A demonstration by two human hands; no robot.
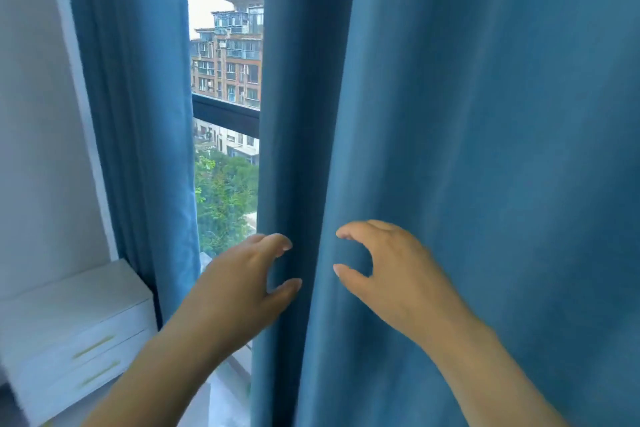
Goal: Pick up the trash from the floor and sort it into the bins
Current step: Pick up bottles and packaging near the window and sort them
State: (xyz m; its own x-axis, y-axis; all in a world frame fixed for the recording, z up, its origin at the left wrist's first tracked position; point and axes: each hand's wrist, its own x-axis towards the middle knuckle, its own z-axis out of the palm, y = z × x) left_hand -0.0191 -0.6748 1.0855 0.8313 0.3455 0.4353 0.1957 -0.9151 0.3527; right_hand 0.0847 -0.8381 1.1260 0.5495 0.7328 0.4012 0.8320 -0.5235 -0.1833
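Head view faces a window (225,191).

Trash and bins: out of view, so we cannot tell how they lie relative to either grip.

Left hand (242,284): reached forward, fingers and thumb bent into a C. Grip wide, holding nothing. Its fingertips (282,242) sit at the inner edge fold of the large blue curtain (485,149). We cannot tell whether they touch the cloth.

Right hand (391,274): the same wide C, forefinger above and thumb below, in front of that same curtain. Cloth shows through the gap between finger and thumb. Grip wide, holding nothing.

The two hands are near each other but apart, with their open sides facing across one curtain fold.

Surroundings: a second blue curtain panel (138,114) hangs at left. The narrow strip of window between the panels shows an apartment building (235,59), a dark rail (225,114) and trees (221,204). A white drawer unit (76,333) with two pale handles stands low left, against the white wall (31,114).
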